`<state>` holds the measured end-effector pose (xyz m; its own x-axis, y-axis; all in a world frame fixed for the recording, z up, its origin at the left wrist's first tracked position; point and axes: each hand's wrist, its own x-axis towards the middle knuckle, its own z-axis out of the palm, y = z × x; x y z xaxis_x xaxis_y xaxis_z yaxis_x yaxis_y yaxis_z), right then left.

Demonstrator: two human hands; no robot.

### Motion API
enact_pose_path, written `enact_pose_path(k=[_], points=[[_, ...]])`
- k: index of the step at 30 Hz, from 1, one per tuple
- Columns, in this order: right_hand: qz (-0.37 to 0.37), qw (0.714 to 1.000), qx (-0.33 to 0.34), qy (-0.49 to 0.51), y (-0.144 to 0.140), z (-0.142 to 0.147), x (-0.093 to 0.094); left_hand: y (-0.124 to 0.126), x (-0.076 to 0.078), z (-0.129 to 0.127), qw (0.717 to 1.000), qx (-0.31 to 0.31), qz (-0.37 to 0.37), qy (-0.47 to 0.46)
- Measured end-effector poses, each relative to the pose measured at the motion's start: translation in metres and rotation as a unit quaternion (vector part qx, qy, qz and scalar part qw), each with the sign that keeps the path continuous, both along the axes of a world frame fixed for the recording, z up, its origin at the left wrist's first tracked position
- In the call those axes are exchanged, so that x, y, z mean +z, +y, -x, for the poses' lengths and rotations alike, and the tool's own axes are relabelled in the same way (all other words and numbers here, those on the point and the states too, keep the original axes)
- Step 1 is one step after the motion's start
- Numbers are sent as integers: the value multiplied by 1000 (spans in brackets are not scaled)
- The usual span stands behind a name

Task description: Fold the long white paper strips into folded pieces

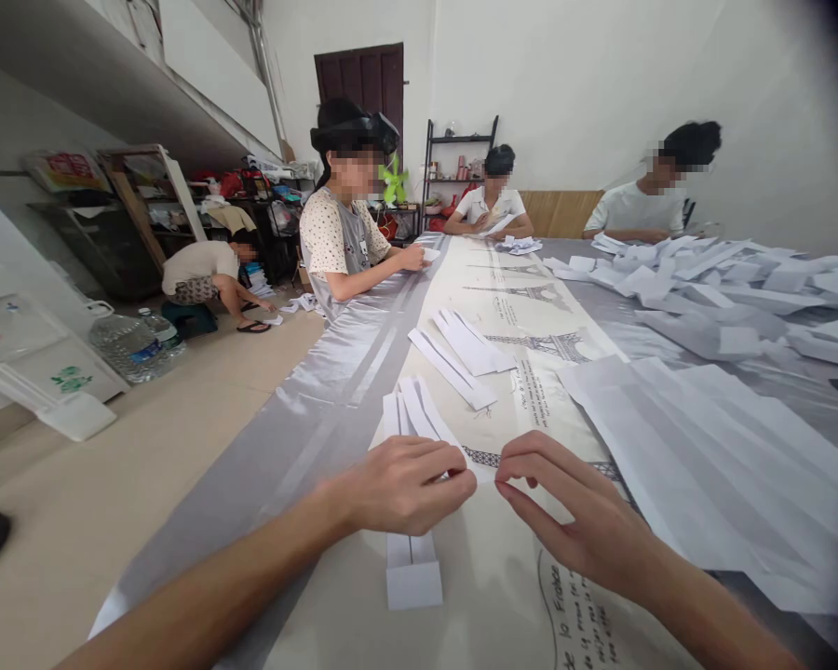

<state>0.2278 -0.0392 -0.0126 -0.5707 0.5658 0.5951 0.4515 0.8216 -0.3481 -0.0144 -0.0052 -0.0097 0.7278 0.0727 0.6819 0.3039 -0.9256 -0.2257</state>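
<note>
- Two hands work on one folded paper strip (412, 558): the left hand (405, 486) presses down on it with fingers curled, and the right hand (565, 507) pinches narrowly at a paper edge just beside it.
- The strip lies on the bench (489, 577), its long axis running away from the person, its near end square.
- Two more folded strips (453, 369) lie farther along.
- A loose paper pile (726, 288) sits to the right.
- Three seated people (342, 233) work at the bench; a fourth crouches on the floor (112, 502).
</note>
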Motion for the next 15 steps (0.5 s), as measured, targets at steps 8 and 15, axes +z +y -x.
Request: enact_pose_path(k=[8,15], points=[[-8,1000,14,1,0,1,0,6,-2,1,1000,10,-1,22],[-15,999,-5,44,2,4,1,10,0,6,999,17,-13,35]])
